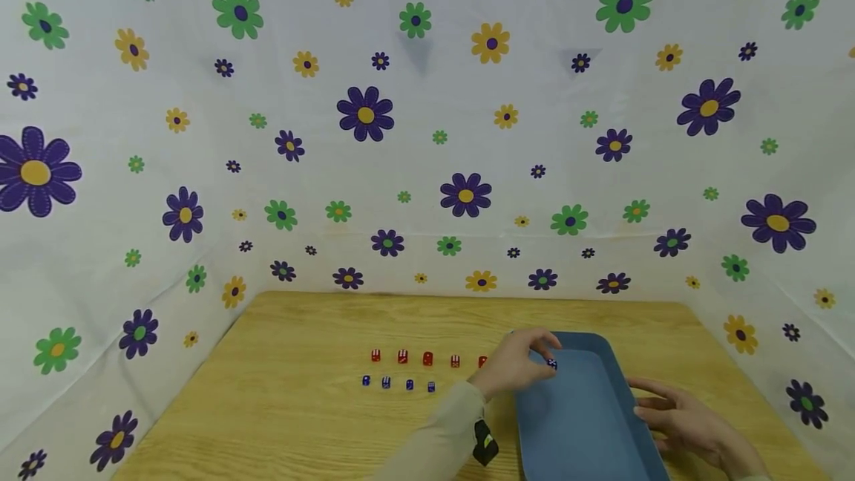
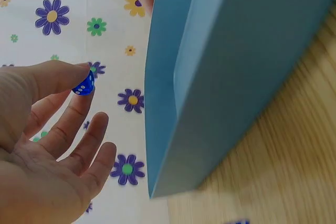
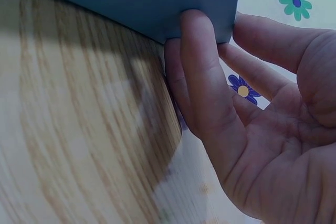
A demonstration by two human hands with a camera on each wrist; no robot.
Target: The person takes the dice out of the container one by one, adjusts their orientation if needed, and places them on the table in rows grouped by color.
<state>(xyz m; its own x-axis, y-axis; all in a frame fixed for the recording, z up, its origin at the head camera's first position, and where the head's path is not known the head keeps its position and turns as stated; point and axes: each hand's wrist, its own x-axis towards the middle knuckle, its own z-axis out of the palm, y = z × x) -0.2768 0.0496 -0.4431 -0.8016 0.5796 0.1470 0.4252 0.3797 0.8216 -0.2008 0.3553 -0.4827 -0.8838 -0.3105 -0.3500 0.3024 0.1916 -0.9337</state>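
My left hand [image 1: 513, 364] reaches over the far left part of a blue tray [image 1: 588, 421]. Between its thumb and index finger it pinches a blue die [image 2: 84, 84] with white dots, held above the tray's floor. The other fingers of that hand are spread and loosely bent in the left wrist view. My right hand [image 1: 688, 421] is at the tray's right side, with fingertips touching its outer wall and edge [image 3: 202, 38]. In the right wrist view its fingers look extended, not wrapped round the tray.
Left of the tray, a row of red dice [image 1: 402, 356] lies on the wooden table [image 1: 300, 429], the rightmost partly behind my left hand. A row of blue dice [image 1: 386, 382] lies nearer me. A white flower-patterned sheet [image 1: 427, 154] encloses the table's back and sides.
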